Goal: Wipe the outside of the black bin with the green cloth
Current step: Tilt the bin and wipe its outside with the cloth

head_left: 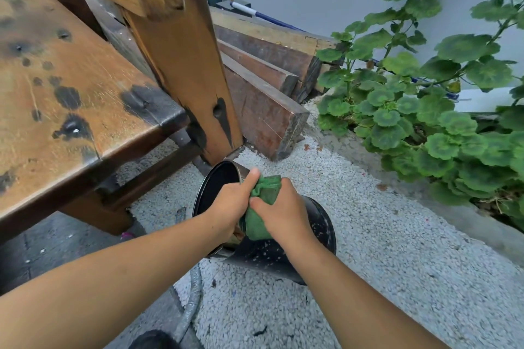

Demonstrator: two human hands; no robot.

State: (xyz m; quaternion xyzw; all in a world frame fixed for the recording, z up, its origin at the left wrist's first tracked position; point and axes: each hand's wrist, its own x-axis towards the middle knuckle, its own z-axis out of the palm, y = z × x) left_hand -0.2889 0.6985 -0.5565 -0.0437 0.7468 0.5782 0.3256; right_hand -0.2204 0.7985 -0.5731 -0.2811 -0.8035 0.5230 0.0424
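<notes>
The black bin lies tipped on its side on pale gravel, its open mouth turned toward the wooden bench. The green cloth is pressed against the bin's outer wall near the rim. The right hand has its grip closed over the cloth. The left hand grips the rim, thumb raised, possibly pinching the cloth's edge too. Geranium plants grow well apart to the right.
</notes>
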